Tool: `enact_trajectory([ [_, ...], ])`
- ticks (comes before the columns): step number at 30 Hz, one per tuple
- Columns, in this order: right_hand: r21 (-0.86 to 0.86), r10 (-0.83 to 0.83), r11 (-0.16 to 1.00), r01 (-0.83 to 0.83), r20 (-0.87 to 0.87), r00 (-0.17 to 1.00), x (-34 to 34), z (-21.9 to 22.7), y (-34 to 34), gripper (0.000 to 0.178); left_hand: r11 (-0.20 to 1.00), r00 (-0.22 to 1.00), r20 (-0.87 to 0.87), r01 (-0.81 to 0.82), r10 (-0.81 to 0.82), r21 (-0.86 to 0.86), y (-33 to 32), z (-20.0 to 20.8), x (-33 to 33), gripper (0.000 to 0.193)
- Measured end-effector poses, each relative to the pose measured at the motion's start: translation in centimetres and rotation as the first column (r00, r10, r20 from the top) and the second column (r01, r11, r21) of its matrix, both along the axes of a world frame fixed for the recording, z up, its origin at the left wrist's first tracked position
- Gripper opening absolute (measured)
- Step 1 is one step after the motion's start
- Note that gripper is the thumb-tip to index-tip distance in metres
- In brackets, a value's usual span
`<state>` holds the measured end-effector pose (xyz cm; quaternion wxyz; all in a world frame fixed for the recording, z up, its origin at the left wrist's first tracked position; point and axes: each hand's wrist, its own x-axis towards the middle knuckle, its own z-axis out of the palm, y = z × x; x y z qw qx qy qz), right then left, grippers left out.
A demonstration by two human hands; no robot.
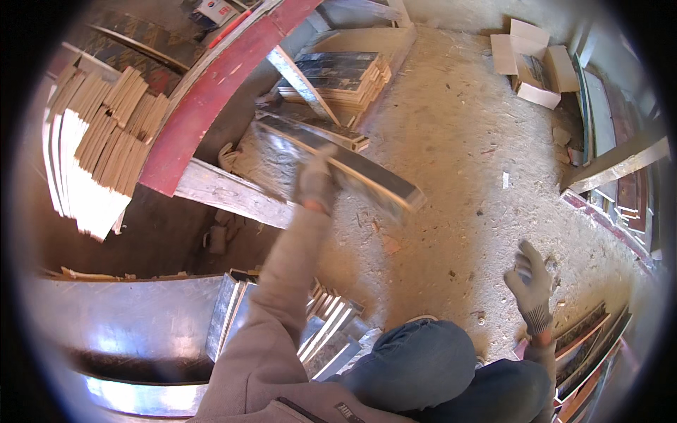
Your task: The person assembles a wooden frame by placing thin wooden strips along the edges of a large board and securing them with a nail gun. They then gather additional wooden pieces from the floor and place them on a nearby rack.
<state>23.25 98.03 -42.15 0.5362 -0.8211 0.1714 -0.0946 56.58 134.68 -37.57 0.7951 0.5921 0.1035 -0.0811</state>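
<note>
My left hand (315, 185), in a pale work glove and blurred by motion, reaches out ahead and grips a long, narrow plywood strip (367, 173) with a dark face and a light edge. The strip slants above the dusty floor, its near end down to the right. Just behind it lies another light-edged strip (356, 141). My right hand (530, 285), in a pale knit glove, hangs over the floor at the right with its fingers apart and nothing in it.
A red-topped bench (204, 92) stands at the left, with stacked plywood strips (113, 134) beside it. Dark-faced boards (331, 74) lie stacked ahead. An opened cardboard box (532, 63) sits far right. Curved metallic-looking panels (134, 317) are near left; more boards (585, 345) lean near right.
</note>
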Motion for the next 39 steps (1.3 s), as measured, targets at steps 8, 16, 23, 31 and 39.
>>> enact_trajectory([
  [8, -0.056, -0.371, 0.925, 0.375, -0.337, 0.865, -19.0, -9.7, -2.1, 0.054, 0.842, 0.983, -0.181, 0.125, -0.033, 0.525, 9.8, -1.3, 23.3, 0.048],
  [16, -0.465, -0.668, 0.733, 0.496, -0.629, 0.398, -35.0, -7.1, 2.9, 0.058, 0.462, 0.858, 0.139, 0.123, -0.494, 0.878, -1.1, -6.1, 23.8, 0.051],
  [23, -0.765, -0.908, 0.364, 0.532, -0.418, 0.02, -41.4, -5.9, -1.2, 0.062, 0.591, 0.765, 0.249, 0.205, -0.594, 0.78, -11.4, -6.1, 10.3, 0.053],
  [31, -0.697, -0.895, 0.3, 0.652, -0.442, -0.06, -40.8, -8.2, -15.1, 0.064, 0.549, 0.578, 0.057, 0.734, -0.814, 0.399, -21.8, -4.8, -10.9, 0.055],
  [39, -0.011, -0.855, 0.481, 0.876, -0.227, 0.467, -27.3, -8.2, -0.3, 0.046, 0.27, 0.192, -0.253, 0.907, -0.948, -0.324, -29.3, -7.2, -28.0, 0.058],
])
